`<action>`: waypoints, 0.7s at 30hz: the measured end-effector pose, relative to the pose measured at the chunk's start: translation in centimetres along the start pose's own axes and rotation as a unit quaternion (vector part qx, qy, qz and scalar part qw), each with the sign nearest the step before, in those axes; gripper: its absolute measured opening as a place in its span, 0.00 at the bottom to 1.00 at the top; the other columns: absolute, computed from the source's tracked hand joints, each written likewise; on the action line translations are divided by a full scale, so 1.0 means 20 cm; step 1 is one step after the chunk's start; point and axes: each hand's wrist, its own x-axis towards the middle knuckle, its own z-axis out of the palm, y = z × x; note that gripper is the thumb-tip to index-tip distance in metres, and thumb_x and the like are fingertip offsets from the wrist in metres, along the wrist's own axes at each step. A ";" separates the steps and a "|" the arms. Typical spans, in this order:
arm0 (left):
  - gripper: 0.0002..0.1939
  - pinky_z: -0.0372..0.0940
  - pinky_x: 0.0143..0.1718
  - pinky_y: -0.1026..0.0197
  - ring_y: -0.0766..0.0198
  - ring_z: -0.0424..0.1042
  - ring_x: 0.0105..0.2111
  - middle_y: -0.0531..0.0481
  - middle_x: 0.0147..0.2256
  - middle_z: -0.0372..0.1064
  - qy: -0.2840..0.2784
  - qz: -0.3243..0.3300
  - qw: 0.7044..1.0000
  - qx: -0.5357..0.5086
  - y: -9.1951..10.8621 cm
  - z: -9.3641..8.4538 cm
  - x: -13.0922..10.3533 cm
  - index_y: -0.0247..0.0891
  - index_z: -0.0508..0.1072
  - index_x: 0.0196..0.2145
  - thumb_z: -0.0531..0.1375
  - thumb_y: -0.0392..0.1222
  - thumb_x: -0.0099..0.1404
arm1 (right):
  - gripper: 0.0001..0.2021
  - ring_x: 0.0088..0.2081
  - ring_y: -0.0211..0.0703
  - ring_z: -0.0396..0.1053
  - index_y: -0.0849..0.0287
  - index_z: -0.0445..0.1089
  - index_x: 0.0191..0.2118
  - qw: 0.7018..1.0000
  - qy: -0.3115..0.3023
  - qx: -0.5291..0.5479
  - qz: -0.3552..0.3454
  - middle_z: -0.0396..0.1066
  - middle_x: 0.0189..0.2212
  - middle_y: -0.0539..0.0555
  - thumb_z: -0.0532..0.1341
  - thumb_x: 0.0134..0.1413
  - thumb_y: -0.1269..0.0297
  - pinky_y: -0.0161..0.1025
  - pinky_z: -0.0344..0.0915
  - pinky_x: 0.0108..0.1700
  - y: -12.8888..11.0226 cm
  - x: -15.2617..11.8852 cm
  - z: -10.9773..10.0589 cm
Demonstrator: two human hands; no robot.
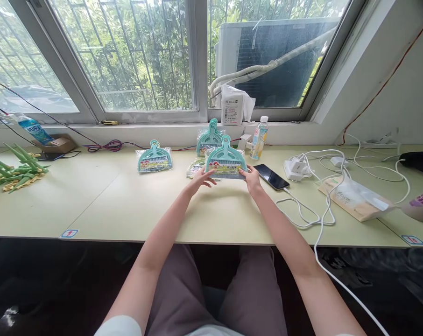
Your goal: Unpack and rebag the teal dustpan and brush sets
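Observation:
Between my two hands is a packaged teal dustpan and brush set [226, 156], its handle pointing away from me and its printed label facing me. My left hand [199, 181] grips its lower left corner, thumb on the near side, with some fingers spread below. On the lower right corner, my right hand [252, 179] has its thumb and fingers closed. Another teal dustpan set [154, 157] lies on the table to the left. Behind the held one is a further dustpan set [210, 136], and a flat, partly hidden package [195, 168] shows by my left hand.
A black phone [271, 177] and a drink bottle [259, 138] are right of my hands. White cables [327, 205], chargers [297, 168] and a tissue pack [355, 198] lie farther right. Green plant-like pieces [17, 169] lie far left. The table's front edge [225, 243] is near my lap.

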 end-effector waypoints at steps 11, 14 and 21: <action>0.23 0.68 0.35 0.62 0.58 0.75 0.38 0.42 0.41 0.74 0.064 0.015 0.990 0.125 0.12 -0.17 -0.01 0.36 0.73 0.44 0.57 0.57 0.61 | 0.32 0.35 0.48 0.73 0.56 0.61 0.38 0.991 -0.062 -0.098 -0.059 0.76 0.35 0.56 0.73 0.27 0.45 0.42 0.66 0.36 -0.07 -0.11 0.07; 0.25 0.64 0.51 0.55 0.53 0.68 0.52 0.43 0.49 0.71 0.054 0.048 0.968 0.240 0.17 -0.42 -0.12 0.41 0.73 0.49 0.63 0.54 0.56 | 0.31 0.35 0.47 0.73 0.56 0.63 0.38 0.992 -0.065 -0.079 -0.071 0.76 0.34 0.55 0.73 0.27 0.46 0.43 0.67 0.38 -0.09 -0.14 0.09; 0.22 0.61 0.53 0.49 0.49 0.64 0.54 0.42 0.53 0.66 0.396 -0.084 0.777 0.482 0.10 -1.02 -0.49 0.41 0.72 0.47 0.66 0.40 0.53 | 0.30 0.32 0.47 0.73 0.56 0.62 0.36 0.993 -0.102 -0.064 -0.015 0.76 0.31 0.54 0.73 0.26 0.49 0.40 0.65 0.31 -0.03 -0.22 0.31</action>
